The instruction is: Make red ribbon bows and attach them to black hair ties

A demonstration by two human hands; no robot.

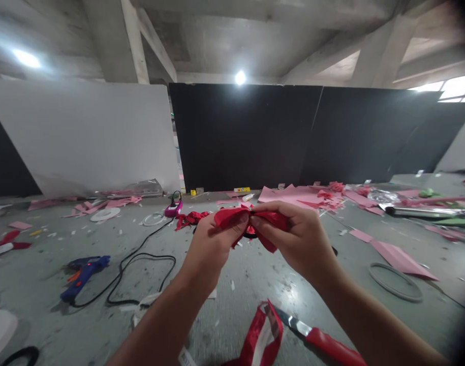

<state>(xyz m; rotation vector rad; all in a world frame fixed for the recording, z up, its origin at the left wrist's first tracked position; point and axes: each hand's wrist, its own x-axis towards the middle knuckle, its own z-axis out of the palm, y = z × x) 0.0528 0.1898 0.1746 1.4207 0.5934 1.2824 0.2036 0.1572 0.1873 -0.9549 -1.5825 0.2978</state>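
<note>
At the far left of the grey table (pixel 45 325) one blue glue gun (pixel 83 272) lies on its side, and its black cord (pixel 141 264) loops across the surface toward a small pink box (pixel 173 208) further back. Two white rings lie near there, a flat disc-like one (pixel 104 214) and a thin hoop (pixel 153 219). One crumpled red ribbon scrap (pixel 190 218) sits just beside them.

My left forearm rises from the bottom edge, and my left hand (pixel 211 244) is raised above the table, fingers curled and pinched tight on the left half of the red ribbon bow (pixel 251 219). My right hand (pixel 293 239) meets it from the other side, thumb and fingers clamped on the bow's right half, so both hands close together at its middle. The bow is held in the air, over the table's centre, between my two hands.

Below my wrists one loop of red ribbon (pixel 260 335) stands on the table, and just right of it lies one tool with a red handle (pixel 331 348) and a metal blade; it may be scissors or a knife, the blur keeps me from telling. Further right lie one grey ring (pixel 395 281), one pink paper sheet (pixel 400 258), and at the back a heap of pink paper scraps (pixel 304 195)
</note>
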